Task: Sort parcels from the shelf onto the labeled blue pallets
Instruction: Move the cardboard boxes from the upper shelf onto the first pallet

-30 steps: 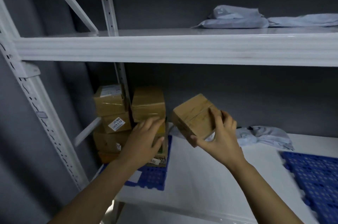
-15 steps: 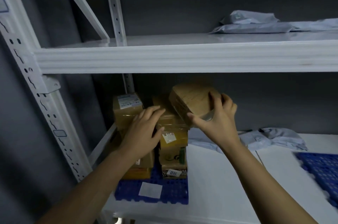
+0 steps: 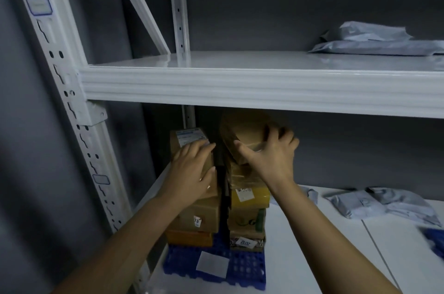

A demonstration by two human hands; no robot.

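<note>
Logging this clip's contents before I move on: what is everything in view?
shelving: one unit, white, two levels visible
left pallet: one, blue, lower level, under the boxes
white label: one, on left pallet
right pallet: one, blue, right edge
left stack: brown and orange boxes, count unclear
right stack: brown and yellow boxes
brown box: one, atop right stack
upper mailers: two, grey, upper level
lower mailers: several, grey
left hand: rests on left stack
right hand: grips brown box

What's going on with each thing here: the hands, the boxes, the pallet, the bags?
Right hand, fingers curled round the brown box.
Brown box, tilted, held at the top of the right stack.
Left hand, flat against the labelled box.
Labelled box, upright atop the left stack.
Blue pallet, loaded with both stacks.
Grey mailer bags, lying flat on the upper shelf.
</note>
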